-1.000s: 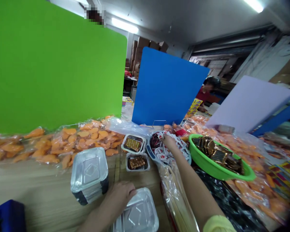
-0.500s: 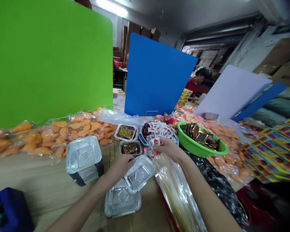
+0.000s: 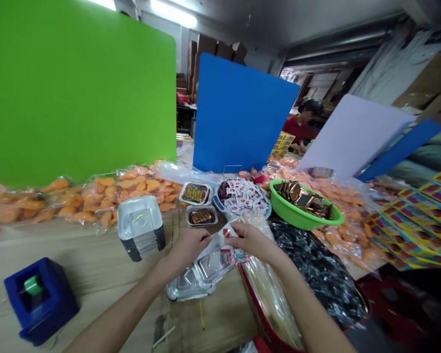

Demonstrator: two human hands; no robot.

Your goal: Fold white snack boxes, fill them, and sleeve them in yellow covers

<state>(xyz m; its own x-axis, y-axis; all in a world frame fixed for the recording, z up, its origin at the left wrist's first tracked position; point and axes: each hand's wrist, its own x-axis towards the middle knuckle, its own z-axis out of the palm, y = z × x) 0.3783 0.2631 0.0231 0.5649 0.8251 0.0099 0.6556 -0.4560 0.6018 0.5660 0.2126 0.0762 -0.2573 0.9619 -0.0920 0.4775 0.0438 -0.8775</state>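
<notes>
Over the near middle of the table, my left hand (image 3: 191,244) is closed on the rim of a shallow foil tray (image 3: 210,265). That tray is tilted and overlaps another foil tray (image 3: 185,288) lying beneath it. My right hand (image 3: 250,239) pinches a small white packet with red print (image 3: 227,231) at the tray's far edge, close to my left fingertips. Small red-and-blue printed packets (image 3: 241,256) show below my right fingers. Behind my hands, a bowl (image 3: 216,202) is heaped with white-and-red packets (image 3: 247,195).
Two small containers of gold-wrapped pieces (image 3: 195,193) stand behind my left hand. Left of it is a foil tray stack (image 3: 141,228), with a blue tape dispenser (image 3: 59,304) nearer. At right are a green basin (image 3: 297,215), bagged sticks (image 3: 275,304) and a black plastic bag (image 3: 316,274).
My right hand has brought the white packet from beside the bowl toward me, to the foil tray. My left hand keeps the tray. The view has shifted slightly.
</notes>
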